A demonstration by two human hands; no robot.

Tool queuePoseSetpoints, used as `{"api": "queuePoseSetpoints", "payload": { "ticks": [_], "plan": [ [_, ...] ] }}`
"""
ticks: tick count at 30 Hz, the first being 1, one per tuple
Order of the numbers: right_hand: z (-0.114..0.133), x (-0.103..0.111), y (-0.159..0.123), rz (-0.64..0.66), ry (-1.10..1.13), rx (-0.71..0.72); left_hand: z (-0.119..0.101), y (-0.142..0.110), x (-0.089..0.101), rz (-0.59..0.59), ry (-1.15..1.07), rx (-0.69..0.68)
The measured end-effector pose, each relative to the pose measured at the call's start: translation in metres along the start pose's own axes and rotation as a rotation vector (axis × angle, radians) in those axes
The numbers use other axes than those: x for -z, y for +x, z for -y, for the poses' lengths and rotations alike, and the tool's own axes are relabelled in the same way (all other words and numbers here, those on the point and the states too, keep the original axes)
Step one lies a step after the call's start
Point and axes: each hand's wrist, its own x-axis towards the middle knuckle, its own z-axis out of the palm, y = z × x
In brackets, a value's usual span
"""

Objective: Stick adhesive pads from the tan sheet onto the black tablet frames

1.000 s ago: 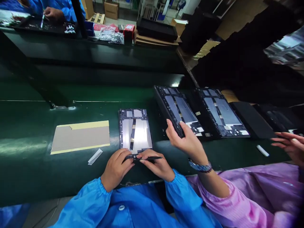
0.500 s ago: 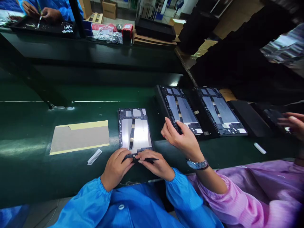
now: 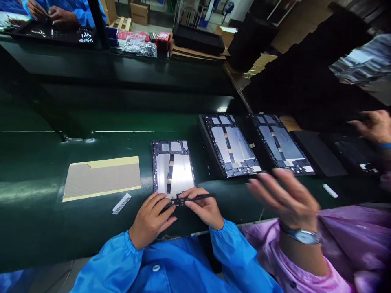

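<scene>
An open tablet frame (image 3: 172,167) with shiny inner panels lies flat on the green belt in front of me. My left hand (image 3: 152,217) rests at its near edge, fingers pinched on a small black part (image 3: 176,201). My right hand (image 3: 204,208) grips thin black tweezers (image 3: 200,197) whose tips meet that part at the frame's bottom edge. Both my sleeves are blue.
A tan sheet of strips (image 3: 102,177) and a small white strip (image 3: 121,203) lie to the left. Two more tablet frames (image 3: 229,145) (image 3: 280,143) lie to the right. A co-worker's hand (image 3: 287,199) in a pink sleeve hovers at right. Another person in blue works at the far bench (image 3: 55,14).
The co-worker's hand let go of the middle tablet frame and pulled back toward the belt's near edge. My hands shifted slightly up onto the frame's bottom edge with the tweezers.
</scene>
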Motion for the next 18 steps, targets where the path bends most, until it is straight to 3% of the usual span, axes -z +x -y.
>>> {"api": "queuePoseSetpoints", "payload": {
  "ticks": [3,6,8,10,12,15,18],
  "plan": [
    [0.007,-0.029,-0.003,-0.138,0.356,-0.081,-0.010,0.001,-0.002,0.008,0.034,0.073],
    [0.020,-0.029,0.008,-0.285,0.549,-0.132,-0.016,0.000,0.008,-0.006,-0.044,0.174],
    [0.034,-0.026,0.027,-0.291,0.575,-0.117,-0.007,-0.005,0.026,-0.038,-0.062,0.229],
    [0.050,-0.032,0.059,-0.202,0.583,-0.085,0.016,-0.013,0.050,-0.118,0.038,0.319],
    [0.067,-0.053,0.101,-0.034,0.593,-0.046,0.050,-0.027,0.075,-0.191,0.228,0.443],
    [0.086,-0.112,0.169,0.230,0.659,-0.057,0.098,-0.056,0.098,-0.177,0.476,0.579],
    [0.088,-0.179,0.223,0.385,0.750,-0.190,0.121,-0.078,0.097,-0.133,0.544,0.641]
  ]
}}
